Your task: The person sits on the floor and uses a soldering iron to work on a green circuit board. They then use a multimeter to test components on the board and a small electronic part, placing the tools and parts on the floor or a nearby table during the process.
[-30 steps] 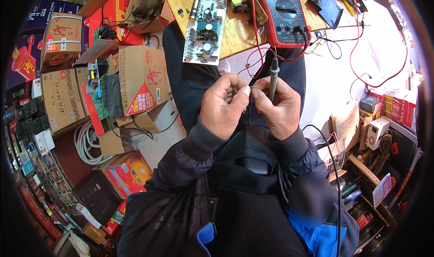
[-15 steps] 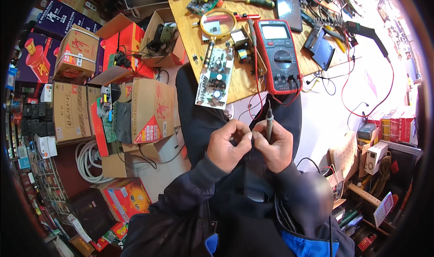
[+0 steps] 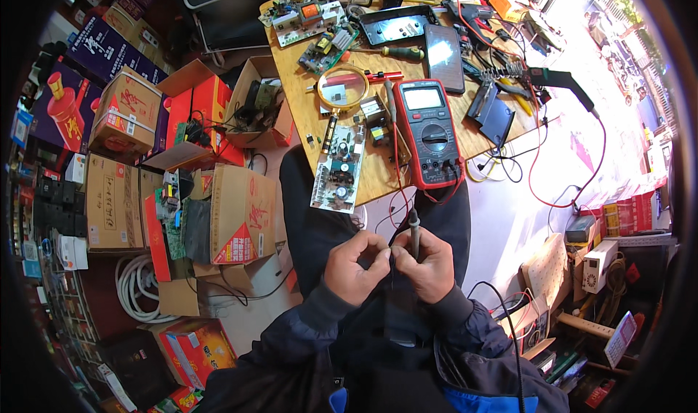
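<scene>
Below the red multimeter (image 3: 432, 133) on the tabletop (image 3: 378, 177), the left hand (image 3: 354, 266) pinched something too small to tell, touching the right hand (image 3: 428, 265), whose grip clasped an upright black test probe (image 3: 414, 231).

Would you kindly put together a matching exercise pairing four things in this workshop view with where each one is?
Things:
1. probe
2. multimeter
3. magnifying glass
4. white cable coil

Places:
A. on the floor at the person's left, below the cardboard boxes
B. on the table, left of the red meter
C. upright in the right hand
D. at the table's near edge, red case

Pairs: 1-C, 2-D, 3-B, 4-A
</scene>
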Demonstrator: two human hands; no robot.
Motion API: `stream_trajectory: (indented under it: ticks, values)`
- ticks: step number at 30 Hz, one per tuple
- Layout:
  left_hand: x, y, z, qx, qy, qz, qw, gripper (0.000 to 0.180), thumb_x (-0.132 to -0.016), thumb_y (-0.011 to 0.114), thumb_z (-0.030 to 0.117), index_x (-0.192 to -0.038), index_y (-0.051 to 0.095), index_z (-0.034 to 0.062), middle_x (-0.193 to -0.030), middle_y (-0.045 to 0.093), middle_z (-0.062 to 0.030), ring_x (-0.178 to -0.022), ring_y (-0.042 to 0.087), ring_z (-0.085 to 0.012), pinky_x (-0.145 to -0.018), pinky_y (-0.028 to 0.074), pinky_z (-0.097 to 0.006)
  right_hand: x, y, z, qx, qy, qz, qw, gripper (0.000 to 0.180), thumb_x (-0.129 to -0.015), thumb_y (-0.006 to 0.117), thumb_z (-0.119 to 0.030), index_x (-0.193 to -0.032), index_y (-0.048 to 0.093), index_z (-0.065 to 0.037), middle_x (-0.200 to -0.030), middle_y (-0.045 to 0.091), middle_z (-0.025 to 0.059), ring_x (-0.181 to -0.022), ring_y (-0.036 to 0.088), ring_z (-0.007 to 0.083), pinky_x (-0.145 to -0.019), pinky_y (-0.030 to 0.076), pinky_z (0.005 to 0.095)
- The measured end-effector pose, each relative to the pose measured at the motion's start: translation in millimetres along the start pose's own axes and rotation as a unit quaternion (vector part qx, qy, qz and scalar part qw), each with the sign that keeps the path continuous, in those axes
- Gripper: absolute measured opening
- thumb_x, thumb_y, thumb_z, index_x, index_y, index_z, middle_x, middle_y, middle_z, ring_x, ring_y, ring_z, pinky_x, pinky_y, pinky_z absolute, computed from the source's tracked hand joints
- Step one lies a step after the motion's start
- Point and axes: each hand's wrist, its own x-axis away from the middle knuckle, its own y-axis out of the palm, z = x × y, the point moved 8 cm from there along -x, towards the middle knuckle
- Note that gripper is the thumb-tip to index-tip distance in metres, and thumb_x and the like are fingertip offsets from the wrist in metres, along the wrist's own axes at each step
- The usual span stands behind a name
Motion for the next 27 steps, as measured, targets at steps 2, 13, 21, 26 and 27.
stream_trajectory:
  ticks: [2, 13, 21, 26, 27]
  values:
    - [0, 0, -1, 0.011, -0.005, -0.001, 1.0, 0.01, -0.09, 0.07, 0.002, -0.097, 0.063, -0.0006, -0.081, 0.068, -0.0046, -0.075, 0.066, -0.0087, -0.071, 0.054, -0.027, 0, 1, -2, -0.003, -0.012, 0.0, 1.0, 0.008, -0.089, 0.07, -0.007, -0.09, 0.065, -0.001, -0.072, 0.054, -0.0052, -0.068, 0.046, 0.0034, -0.062, 0.041, 0.023]
    - [5, 1, -4, 0.043, 0.001, 0.004, 0.999, 0.009, -0.095, 0.069, 0.004, -0.101, 0.064, -0.0006, -0.087, 0.068, -0.0019, -0.08, 0.064, -0.0062, -0.073, 0.053, -0.025, 3, 3, -3, 0.01, -0.015, 0.008, 1.0, 0.006, -0.092, 0.069, -0.004, -0.089, 0.064, -0.001, -0.073, 0.057, -0.0048, -0.068, 0.048, 0.0029, -0.062, 0.041, 0.0222]
    - [8, -1, -13, 0.088, -0.022, -0.022, 0.996, 0.008, -0.098, 0.066, 0.005, -0.102, 0.064, -0.0008, -0.088, 0.066, -0.0003, -0.08, 0.062, -0.0047, -0.073, 0.052, -0.023, 5, 10, -4, -0.05, -0.001, -0.014, 0.999, 0.004, -0.094, 0.068, -0.001, -0.093, 0.065, 0.001, -0.08, 0.062, -0.002, -0.072, 0.054, 0.0046, -0.065, 0.044, 0.0221]
    - [9, -5, -18, 0.117, -0.052, -0.016, 0.992, 0.007, -0.098, 0.067, 0.005, -0.101, 0.064, -0.001, -0.087, 0.066, -0.0001, -0.079, 0.061, -0.0041, -0.072, 0.051, -0.023, 4, 14, -2, -0.013, -0.004, -0.009, 1.0, 0.004, -0.093, 0.067, 0.0, -0.091, 0.064, 0.001, -0.078, 0.059, -0.0033, -0.07, 0.051, 0.0043, -0.064, 0.042, 0.0221]
    - [9, -7, -18, 0.12, -0.053, -0.015, 0.991, 0.007, -0.097, 0.067, 0.005, -0.1, 0.065, -0.001, -0.086, 0.066, 0.0002, -0.078, 0.06, -0.0038, -0.072, 0.05, -0.022, 4, 16, -2, -0.011, -0.003, -0.009, 1.0, 0.004, -0.093, 0.067, 0.0, -0.091, 0.063, 0.001, -0.077, 0.057, -0.0037, -0.07, 0.05, 0.0042, -0.064, 0.041, 0.0221]
